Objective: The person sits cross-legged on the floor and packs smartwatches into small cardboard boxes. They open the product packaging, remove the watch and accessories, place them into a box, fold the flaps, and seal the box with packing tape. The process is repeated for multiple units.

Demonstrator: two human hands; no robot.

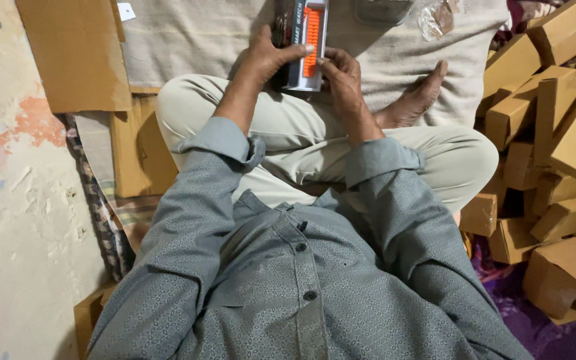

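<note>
Your left hand (265, 59) grasps the long narrow box (306, 43) from its left side, with the thumb laid across the front face and the other fingers wrapped behind it. Your right hand (341, 75) meets the same box at its lower right edge; the fingertips (321, 61) pinch the side of the box close to your left thumb. Both hands are closed on the box.

The box is held upright above your crossed legs, over the pale cloth (188, 40) spread on the floor. Its front is silver-grey with a clear window showing an orange strap (311, 37) inside. The top end of the box runs out of view at the upper edge.

Your bare foot (416, 100) rests on the cloth just to the right of the hands. A pile of small brown cardboard boxes (555, 133) lies to your right, well apart from the hands. A flat cardboard sheet (75, 53) lies to your left, beside the wall. A crumpled clear wrapper (438, 17) lies on the cloth beyond the foot.
</note>
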